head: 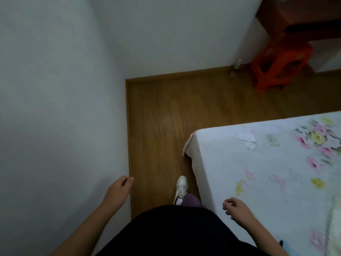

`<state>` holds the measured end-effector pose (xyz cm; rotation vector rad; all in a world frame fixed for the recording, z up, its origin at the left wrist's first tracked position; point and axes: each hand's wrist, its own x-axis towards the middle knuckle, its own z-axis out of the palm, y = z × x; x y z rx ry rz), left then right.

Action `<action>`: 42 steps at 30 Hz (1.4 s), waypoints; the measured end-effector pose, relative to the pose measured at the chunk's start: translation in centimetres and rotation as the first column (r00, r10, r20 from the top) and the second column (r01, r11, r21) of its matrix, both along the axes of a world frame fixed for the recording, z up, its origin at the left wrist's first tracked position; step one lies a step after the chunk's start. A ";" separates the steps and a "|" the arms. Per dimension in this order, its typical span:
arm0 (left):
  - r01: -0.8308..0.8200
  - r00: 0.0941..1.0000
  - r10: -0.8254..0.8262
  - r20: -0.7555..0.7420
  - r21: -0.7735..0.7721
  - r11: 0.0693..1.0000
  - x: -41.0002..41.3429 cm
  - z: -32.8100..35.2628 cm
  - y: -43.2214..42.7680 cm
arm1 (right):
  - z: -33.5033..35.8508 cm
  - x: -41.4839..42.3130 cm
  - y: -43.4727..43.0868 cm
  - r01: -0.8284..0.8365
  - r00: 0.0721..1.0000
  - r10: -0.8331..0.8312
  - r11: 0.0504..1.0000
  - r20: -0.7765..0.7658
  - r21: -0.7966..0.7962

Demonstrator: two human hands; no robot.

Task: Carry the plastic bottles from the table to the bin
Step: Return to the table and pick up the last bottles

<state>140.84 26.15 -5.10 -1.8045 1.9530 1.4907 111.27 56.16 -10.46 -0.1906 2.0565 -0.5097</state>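
Note:
My left hand (118, 191) hangs near the white wall at the lower left, fingers loosely curled, holding nothing. My right hand (237, 209) hovers over the corner of the bed at the lower right, fingers loosely bent and apart, also holding nothing. No table and no bin are in view. A small clear bottle-like object (237, 66) stands on the floor at the far wall corner, too blurred to identify.
A narrow strip of wooden floor (162, 117) runs between the white wall (55, 108) on the left and a bed with a floral sheet (267, 172) on the right. A red plastic stool (276, 65) stands at the far right. My white shoe (181, 187) is on the floor.

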 end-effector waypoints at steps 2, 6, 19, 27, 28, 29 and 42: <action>-0.063 0.998 0.063 0.006 -0.003 0.998 -1.6 0.1 -2.1 | 0.7 -2.8 -5.0 -0.076 0.997 0.076 0.997 -0.003 -0.024; -0.198 0.980 0.198 0.012 -0.011 0.980 -3.5 -0.5 -6.7 | 2.9 -8.1 -15.9 -0.268 0.963 0.266 0.961 -0.036 -0.069; -0.174 0.982 0.170 0.088 0.043 0.984 -13.6 -3.4 -29.3 | 5.1 -20.3 -40.8 -0.192 0.981 0.189 0.964 -0.036 -0.183; 0.181 0.981 -0.186 0.050 0.092 0.979 -29.2 -1.2 -43.9 | 4.7 -25.8 -41.1 0.160 0.987 -0.161 0.987 -0.015 -0.017; 0.211 0.976 -0.215 0.039 0.098 0.973 -31.5 -1.1 -45.1 | 4.5 -26.2 -40.9 0.205 0.979 -0.205 0.979 -0.009 0.000; 0.242 0.969 -0.246 0.030 0.104 0.965 -33.8 -0.9 -46.2 | 4.3 -26.7 -40.7 0.251 0.968 -0.251 0.968 -0.001 0.020; 0.523 0.842 -0.510 0.176 -0.033 0.851 -56.3 0.1 -57.9 | 0.3 -41.9 -45.7 0.626 0.763 -0.629 0.776 0.148 0.072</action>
